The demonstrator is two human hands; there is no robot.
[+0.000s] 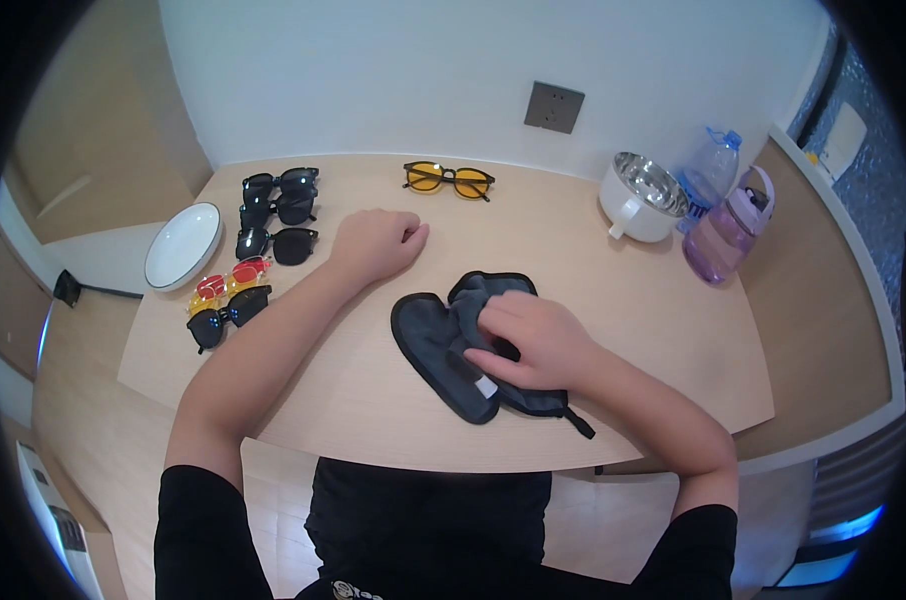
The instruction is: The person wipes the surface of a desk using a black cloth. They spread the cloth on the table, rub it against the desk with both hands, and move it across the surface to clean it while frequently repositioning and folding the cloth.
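Note:
A dark grey cloth mitt, apparently an oven mitt [438, 345], lies near the middle of the table. It has black edging, a small white tag and a hanging loop at its lower right corner. My right hand [535, 340] is over it, fingers bent and thumb on the near side, closed on the cloth; the palm side is hidden. My left hand [378, 245] rests on the table as a loose fist, with nothing visible in it. Beyond it and to the right are black-framed glasses with yellow lenses [449, 180].
Left of my left arm lie several sunglasses [278, 240], including a red-lensed pair [228, 280]. A white dish [184, 246] sits at the left edge. At the back right stand a white steel-lined cup [641, 205], a clear plastic bottle [711, 170] and a purple bottle [721, 240].

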